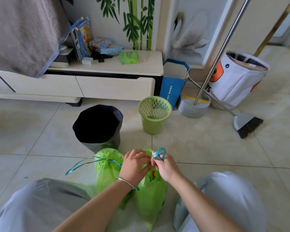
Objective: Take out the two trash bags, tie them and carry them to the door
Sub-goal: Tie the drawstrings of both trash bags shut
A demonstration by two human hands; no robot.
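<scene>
Between the person's knees two green trash bags stand on the tiled floor point(208, 148), touching. The right bag point(149, 196) is being tied — the left hand point(135, 164) is closed on its gathered neck, and the right hand point(166, 168) pinches a loop of blue drawstring point(159, 154) above it. The left bag point(107, 169) is already cinched, its blue string trailing leftward. Farther off stand a black-lined bin point(97, 126) and an unlined green basket point(154, 114), near the cabinet point(114, 87).

Your left hand point(135, 164) pinches the green bag point(151, 198). Your right hand point(166, 168) holds its blue string point(159, 154). The other bag point(107, 169) is tied.
</scene>
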